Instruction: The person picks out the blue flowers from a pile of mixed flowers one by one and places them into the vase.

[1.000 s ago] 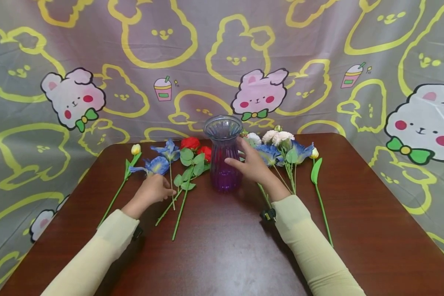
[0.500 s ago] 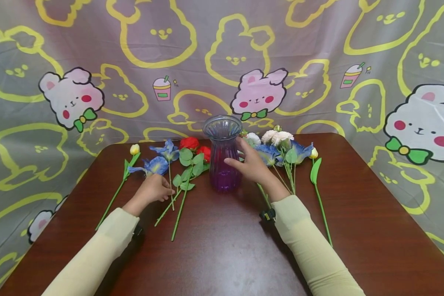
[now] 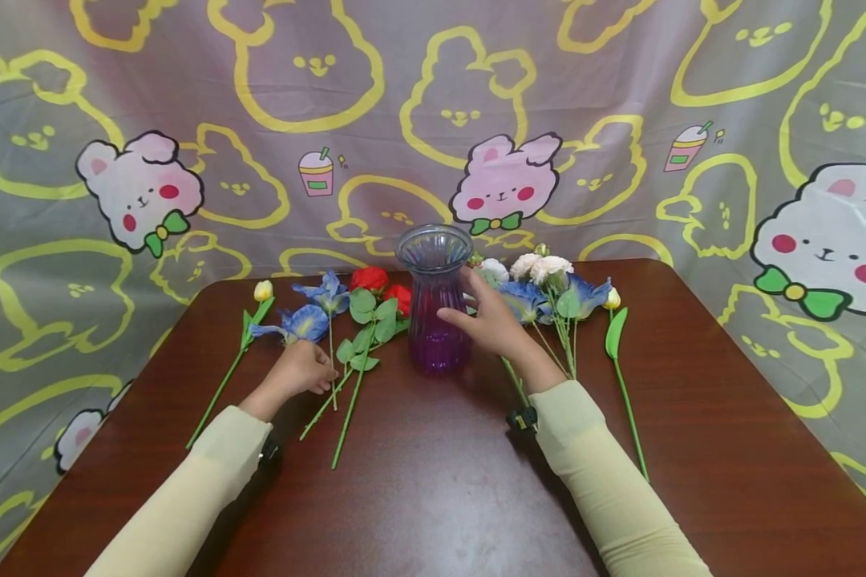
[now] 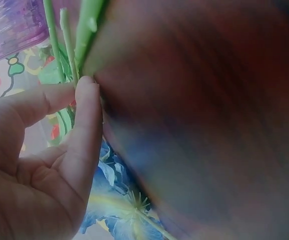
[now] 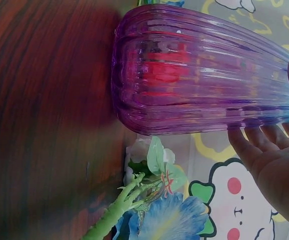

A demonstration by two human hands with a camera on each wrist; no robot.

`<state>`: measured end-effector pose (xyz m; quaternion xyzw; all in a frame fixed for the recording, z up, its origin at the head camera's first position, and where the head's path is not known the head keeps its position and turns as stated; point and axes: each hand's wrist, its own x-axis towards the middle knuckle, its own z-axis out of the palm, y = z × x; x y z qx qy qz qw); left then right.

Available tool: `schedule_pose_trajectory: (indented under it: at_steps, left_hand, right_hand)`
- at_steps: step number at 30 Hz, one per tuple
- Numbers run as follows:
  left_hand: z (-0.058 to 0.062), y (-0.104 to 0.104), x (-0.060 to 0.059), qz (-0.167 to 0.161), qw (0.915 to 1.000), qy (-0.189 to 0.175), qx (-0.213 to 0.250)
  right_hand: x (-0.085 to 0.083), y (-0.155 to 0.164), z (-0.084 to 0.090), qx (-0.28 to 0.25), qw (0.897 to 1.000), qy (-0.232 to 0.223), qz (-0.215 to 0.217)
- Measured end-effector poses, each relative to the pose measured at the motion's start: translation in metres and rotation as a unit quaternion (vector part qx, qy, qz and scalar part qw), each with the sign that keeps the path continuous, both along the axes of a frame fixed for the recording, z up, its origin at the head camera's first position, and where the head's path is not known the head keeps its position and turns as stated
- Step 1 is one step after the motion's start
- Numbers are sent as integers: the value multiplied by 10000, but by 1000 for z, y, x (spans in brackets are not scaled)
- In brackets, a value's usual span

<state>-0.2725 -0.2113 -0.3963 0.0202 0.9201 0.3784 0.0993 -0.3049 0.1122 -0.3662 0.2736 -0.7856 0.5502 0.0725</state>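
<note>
My left hand (image 3: 299, 373) pinches a thin green stem (image 4: 69, 47) between thumb and forefinger, low over the table. That stem leads up to a blue flower (image 3: 325, 294) lying at the left; a second blue flower (image 3: 306, 323) lies just beyond the knuckles. Right beside the fingertips, two red roses (image 3: 370, 279) have their green stems (image 3: 354, 417) crossing on the tabletop. At the centre stands an upright glass vase (image 3: 439, 320), purple below and clearer at the flared rim. My right hand (image 3: 494, 320) holds its right side, thumb across the front, fingers along the far side (image 5: 262, 137).
A yellow-white tulip (image 3: 263, 290) lies at the far left and another tulip (image 3: 613, 299) at the right. Pale pink and white flowers (image 3: 551, 268) with blue flowers (image 3: 584, 296) lie behind the right forearm. A patterned curtain (image 3: 375, 96) hangs behind the brown table (image 3: 433, 497).
The left fingertips and the rose stems near them have shifted very slightly left. The right hand and the vase stay where they were.
</note>
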Motion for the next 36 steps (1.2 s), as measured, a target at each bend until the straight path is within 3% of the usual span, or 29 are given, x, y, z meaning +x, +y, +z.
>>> schedule_pose_trajectory:
  at_steps: [17,36]
  left_hand:
    - [6,2,3,91,9999,1,128]
    - [23,3,9,307,9978,565,153]
  right_hand:
    - [2,1,1,55,10000,-27,-49]
    - [1,0,1,-19,10000,-47,1]
